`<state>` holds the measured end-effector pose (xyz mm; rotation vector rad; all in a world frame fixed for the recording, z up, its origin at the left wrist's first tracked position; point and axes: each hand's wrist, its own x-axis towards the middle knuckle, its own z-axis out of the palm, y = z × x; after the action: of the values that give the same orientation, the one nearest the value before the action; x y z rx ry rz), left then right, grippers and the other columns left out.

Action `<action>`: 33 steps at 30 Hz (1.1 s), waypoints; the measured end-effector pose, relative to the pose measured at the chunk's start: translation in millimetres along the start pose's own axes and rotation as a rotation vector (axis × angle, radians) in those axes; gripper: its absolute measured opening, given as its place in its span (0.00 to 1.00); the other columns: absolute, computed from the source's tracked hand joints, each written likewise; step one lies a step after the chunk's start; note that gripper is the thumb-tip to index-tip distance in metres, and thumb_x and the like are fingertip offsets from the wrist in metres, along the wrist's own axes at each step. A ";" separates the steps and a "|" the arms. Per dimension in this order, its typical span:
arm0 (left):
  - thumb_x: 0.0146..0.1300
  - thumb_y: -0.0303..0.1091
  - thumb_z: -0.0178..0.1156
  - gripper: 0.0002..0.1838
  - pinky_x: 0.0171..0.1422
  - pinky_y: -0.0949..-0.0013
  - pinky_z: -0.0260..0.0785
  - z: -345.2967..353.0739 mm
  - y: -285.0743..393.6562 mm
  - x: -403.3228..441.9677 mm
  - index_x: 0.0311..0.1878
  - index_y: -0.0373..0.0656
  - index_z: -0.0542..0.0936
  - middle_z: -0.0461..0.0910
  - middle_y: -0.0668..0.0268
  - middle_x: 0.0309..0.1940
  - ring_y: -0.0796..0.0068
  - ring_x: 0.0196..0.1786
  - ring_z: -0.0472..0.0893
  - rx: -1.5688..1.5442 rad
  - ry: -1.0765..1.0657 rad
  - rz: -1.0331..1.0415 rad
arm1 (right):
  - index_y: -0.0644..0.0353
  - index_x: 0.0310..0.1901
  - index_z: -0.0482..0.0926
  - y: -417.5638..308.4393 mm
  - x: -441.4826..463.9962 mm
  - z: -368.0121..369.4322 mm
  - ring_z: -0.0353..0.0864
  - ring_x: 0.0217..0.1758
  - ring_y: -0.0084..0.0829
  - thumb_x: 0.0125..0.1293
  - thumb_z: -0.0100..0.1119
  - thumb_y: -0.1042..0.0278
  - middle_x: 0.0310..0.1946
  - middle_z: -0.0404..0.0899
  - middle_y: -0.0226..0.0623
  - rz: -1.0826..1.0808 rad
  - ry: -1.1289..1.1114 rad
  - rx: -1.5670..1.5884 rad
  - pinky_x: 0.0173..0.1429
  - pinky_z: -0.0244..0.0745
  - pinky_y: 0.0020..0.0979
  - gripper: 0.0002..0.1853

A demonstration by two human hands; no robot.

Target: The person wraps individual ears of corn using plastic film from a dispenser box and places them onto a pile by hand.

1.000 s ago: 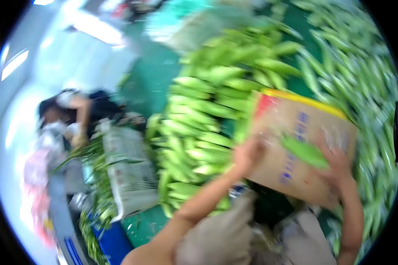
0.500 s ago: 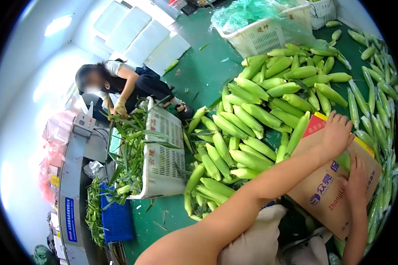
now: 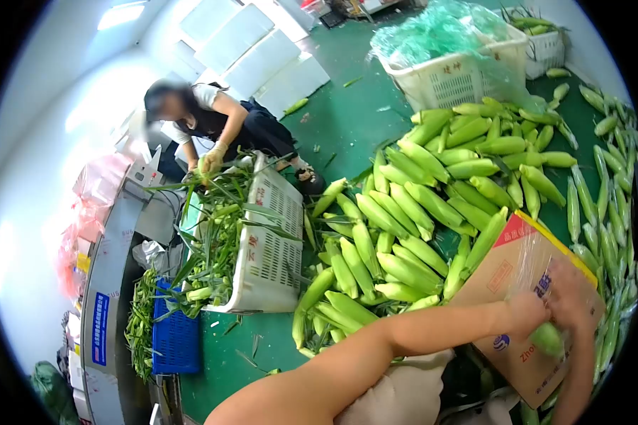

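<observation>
An upright cardboard box (image 3: pixel 500 280) with a red corner and yellow edge stands before me, tilted. Over its printed face my left hand (image 3: pixel 528 313) is closed, with what looks like a clear plastic bag (image 3: pixel 526 261) at its fingers. My right hand (image 3: pixel 573 301) is right beside it, smeared by motion. From under the two hands sticks out the end of a green ear of corn (image 3: pixel 548 340), which my right hand appears to grip. Left of the box lies a large heap of husked-looking green corn ears (image 3: pixel 411 205).
Bagged corn (image 3: pixel 613 234) lies along the right. A white crate (image 3: pixel 266 248) of leafy trimmings and a blue basket (image 3: pixel 176 336) stand left. Another person (image 3: pixel 227 127) in gloves crouches behind the crate. A crate (image 3: pixel 461 81) with green plastic film stands at the back.
My left hand has come down from the box's top edge to my right hand, and its fingers have closed. The corn ear now shows lower. The other person's gloved hands have moved up slightly.
</observation>
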<state>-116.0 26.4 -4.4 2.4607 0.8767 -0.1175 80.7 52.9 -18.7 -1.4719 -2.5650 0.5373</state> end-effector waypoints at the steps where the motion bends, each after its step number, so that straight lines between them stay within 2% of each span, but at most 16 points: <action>1: 0.46 0.35 0.73 0.33 0.57 0.54 0.76 -5.5 2.7 -15.5 0.60 0.43 0.80 0.85 0.54 0.47 0.57 0.48 0.85 0.005 -0.044 0.071 | 0.61 0.73 0.69 -5.3 1.3 15.0 0.49 0.86 0.49 0.67 0.64 0.59 0.82 0.55 0.45 -0.064 -0.041 -0.259 0.87 0.40 0.55 0.34; 2: 0.47 0.36 0.73 0.34 0.58 0.55 0.76 -13.0 5.5 -34.1 0.61 0.42 0.80 0.85 0.53 0.49 0.56 0.50 0.85 0.007 -0.083 0.137 | 0.62 0.76 0.65 -53.4 3.8 -23.7 0.46 0.87 0.51 0.70 0.58 0.59 0.83 0.55 0.45 0.045 -0.187 -0.125 0.87 0.30 0.59 0.34; 5: 0.50 0.45 0.77 0.42 0.64 0.57 0.76 21.9 19.3 -72.1 0.68 0.42 0.75 0.83 0.51 0.58 0.57 0.57 0.84 -0.146 -0.181 0.337 | 0.62 0.78 0.62 -66.4 0.2 -20.9 0.43 0.88 0.51 0.69 0.59 0.54 0.83 0.52 0.46 0.190 -0.224 -0.006 0.88 0.30 0.57 0.39; 6: 0.50 0.45 0.76 0.41 0.64 0.57 0.76 33.0 21.7 -91.8 0.68 0.42 0.75 0.83 0.51 0.58 0.57 0.57 0.84 -0.179 -0.204 0.365 | 0.62 0.78 0.63 -61.2 0.3 -15.7 0.40 0.88 0.51 0.67 0.62 0.49 0.84 0.50 0.43 0.165 -0.195 -0.054 0.87 0.30 0.60 0.43; 7: 0.51 0.45 0.76 0.40 0.64 0.57 0.76 39.7 22.4 -114.7 0.68 0.42 0.76 0.83 0.51 0.58 0.57 0.57 0.84 -0.204 -0.168 0.328 | 0.63 0.78 0.63 -52.8 -1.8 -8.7 0.38 0.89 0.50 0.65 0.65 0.44 0.85 0.49 0.41 0.133 -0.179 -0.104 0.87 0.31 0.62 0.46; 9: 0.51 0.44 0.76 0.39 0.64 0.57 0.76 55.2 18.6 -170.3 0.67 0.42 0.76 0.83 0.52 0.57 0.57 0.56 0.84 -0.283 0.000 0.136 | 0.64 0.77 0.64 -53.9 -3.2 -9.1 0.41 0.88 0.51 0.65 0.65 0.45 0.84 0.50 0.46 0.117 -0.176 -0.136 0.87 0.38 0.60 0.45; 11: 0.52 0.44 0.75 0.38 0.64 0.57 0.76 72.2 15.8 -232.3 0.66 0.42 0.76 0.83 0.52 0.57 0.57 0.56 0.84 -0.367 0.182 -0.064 | 0.64 0.75 0.66 -34.0 -2.2 27.8 0.51 0.85 0.54 0.65 0.66 0.47 0.81 0.55 0.51 -0.001 -0.046 -0.215 0.85 0.48 0.56 0.42; 13: 0.53 0.43 0.75 0.36 0.63 0.57 0.76 89.4 13.3 -285.9 0.65 0.42 0.77 0.83 0.53 0.57 0.58 0.56 0.84 -0.439 0.322 -0.251 | 0.67 0.73 0.67 -165.1 -28.5 -45.7 0.67 0.76 0.54 0.68 0.61 0.51 0.75 0.67 0.52 -0.056 -0.241 -0.053 0.79 0.63 0.48 0.38; 15: 0.53 0.43 0.75 0.35 0.63 0.57 0.76 107.2 14.5 -324.6 0.64 0.42 0.77 0.83 0.53 0.56 0.58 0.56 0.84 -0.482 0.373 -0.367 | 0.65 0.70 0.71 -141.7 -32.5 -4.6 0.79 0.65 0.46 0.72 0.60 0.50 0.66 0.77 0.48 -0.060 -0.713 0.034 0.69 0.74 0.45 0.33; 16: 0.54 0.43 0.74 0.34 0.63 0.57 0.76 113.3 15.8 -339.6 0.64 0.42 0.77 0.83 0.53 0.56 0.58 0.56 0.83 -0.494 0.388 -0.410 | 0.64 0.70 0.71 -162.2 -44.0 -2.6 0.79 0.65 0.46 0.72 0.60 0.49 0.66 0.77 0.48 -0.033 -0.840 0.068 0.69 0.74 0.45 0.33; 18: 0.54 0.42 0.74 0.33 0.63 0.57 0.75 130.3 15.6 -360.4 0.63 0.42 0.78 0.83 0.54 0.56 0.59 0.55 0.83 -0.513 0.417 -0.469 | 0.64 0.70 0.70 -225.9 -57.0 -10.1 0.79 0.65 0.46 0.72 0.60 0.49 0.67 0.77 0.48 -0.023 -0.719 0.102 0.69 0.74 0.45 0.33; 22: 0.56 0.41 0.73 0.30 0.63 0.57 0.75 154.7 23.5 -371.2 0.62 0.42 0.78 0.83 0.55 0.56 0.59 0.55 0.83 -0.548 0.441 -0.491 | 0.64 0.71 0.70 -304.9 -66.7 -25.4 0.78 0.66 0.46 0.73 0.59 0.48 0.67 0.76 0.47 -0.032 -0.424 0.255 0.69 0.74 0.44 0.33; 33: 0.60 0.39 0.71 0.23 0.63 0.56 0.75 178.0 30.1 -384.5 0.57 0.42 0.80 0.83 0.57 0.54 0.61 0.54 0.82 -0.586 0.484 -0.478 | 0.62 0.72 0.68 -382.5 -85.9 -28.1 0.77 0.67 0.45 0.74 0.58 0.46 0.68 0.75 0.46 0.005 -0.109 0.796 0.68 0.75 0.44 0.34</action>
<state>-384.1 -300.1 -49.1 1.7160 1.4496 0.5176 -175.9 -189.6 153.9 -1.1597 -1.9975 1.4487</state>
